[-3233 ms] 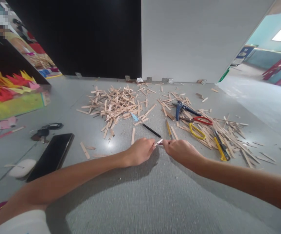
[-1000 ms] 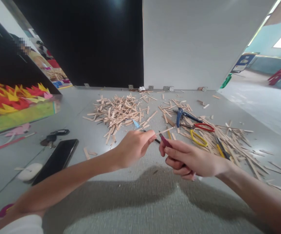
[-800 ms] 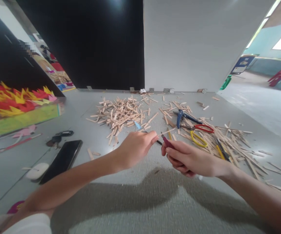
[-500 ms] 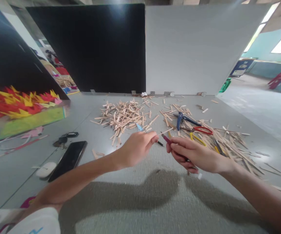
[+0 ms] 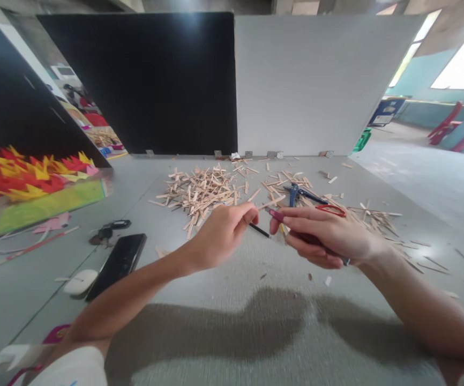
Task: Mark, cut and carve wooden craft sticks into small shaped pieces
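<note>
My left hand [image 5: 226, 233] pinches a thin flat wooden stick [image 5: 271, 202], whose free end points to the right. In my right hand [image 5: 324, 233] is a utility knife [image 5: 276, 215] with a magenta front and a dark rear end; its tip lies close beside the stick. Fingers hide much of the knife's body. A short black rod [image 5: 259, 230] rests on the table between the hands. Behind my right hand lie blue-handled pliers [image 5: 294, 194] and a tool with red handles [image 5: 331, 210], partly covered by the hand.
Wooden sticks form a pile [image 5: 202, 193], with more scattered to the right. A black phone [image 5: 117, 265], white mouse [image 5: 80, 282] and keys [image 5: 102, 235] lie at left. Red and yellow paper shapes [image 5: 31, 171] stand farther left. A black-and-white panel [image 5: 316, 86] rises behind.
The view has shifted slightly. My right hand has turned flatter over the knife, now covering the yellow handles. Both hands keep hold of the stick and the knife.
</note>
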Tool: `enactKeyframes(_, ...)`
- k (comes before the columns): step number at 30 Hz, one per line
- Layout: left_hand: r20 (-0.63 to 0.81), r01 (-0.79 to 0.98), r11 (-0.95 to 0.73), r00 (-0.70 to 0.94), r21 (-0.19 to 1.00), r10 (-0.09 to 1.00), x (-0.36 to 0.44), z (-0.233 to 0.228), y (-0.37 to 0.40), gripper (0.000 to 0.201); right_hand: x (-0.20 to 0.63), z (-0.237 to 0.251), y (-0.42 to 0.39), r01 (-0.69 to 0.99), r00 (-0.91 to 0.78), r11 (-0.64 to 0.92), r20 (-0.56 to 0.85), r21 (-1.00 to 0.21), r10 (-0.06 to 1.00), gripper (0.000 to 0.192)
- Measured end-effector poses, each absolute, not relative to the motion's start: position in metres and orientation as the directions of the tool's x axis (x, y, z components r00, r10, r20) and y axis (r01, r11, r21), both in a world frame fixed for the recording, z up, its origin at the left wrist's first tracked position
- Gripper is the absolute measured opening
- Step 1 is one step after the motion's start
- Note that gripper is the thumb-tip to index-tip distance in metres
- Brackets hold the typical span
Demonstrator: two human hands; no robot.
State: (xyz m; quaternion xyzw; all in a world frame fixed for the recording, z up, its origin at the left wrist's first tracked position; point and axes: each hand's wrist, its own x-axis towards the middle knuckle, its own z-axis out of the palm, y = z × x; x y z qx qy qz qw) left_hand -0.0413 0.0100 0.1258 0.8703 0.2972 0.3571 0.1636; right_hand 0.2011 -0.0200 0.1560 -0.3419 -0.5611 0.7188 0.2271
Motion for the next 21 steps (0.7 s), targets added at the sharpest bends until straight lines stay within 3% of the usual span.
enactKeyframes(5, 0.488, 0.425, -0.769, 0.600, 0.477, 0.634, -0.042, 0.129, 0.003, 0.029, 0.199, 0.136, -0.026, 0.008, -0.684, -0.330, -0.246, -0.944, 0.687, 0.045)
enactKeyframes(13, 0.506, 0.517, -0.780, 0.596, 0.352, 0.623, -0.040, 0.111, -0.011, 0.024, 0.196, 0.136, -0.041, -0.026, -0.699, -0.481, -0.328, -0.876, 0.636, 0.047)
enactKeyframes(15, 0.534, 0.534, -0.787, 0.588, 0.308, 0.608, -0.036, 0.104, -0.015, 0.025, 0.185, 0.124, -0.050, -0.003, -0.632, -0.391, -0.301, -0.921, 0.714, 0.051)
enactKeyframes(18, 0.638, 0.566, -0.804, 0.553, 0.183, 0.535, -0.028, 0.093, -0.023, 0.028, 0.167, 0.099, -0.066, 0.060, -0.431, -0.117, -0.131, -0.991, 0.893, 0.053)
enactKeyframes(21, 0.752, 0.633, -0.773, 0.491, 0.039, 0.439, -0.024, 0.091, -0.030, 0.030, 0.162, 0.091, -0.071, 0.143, -0.364, 0.021, -0.033, -0.990, 0.931, 0.051)
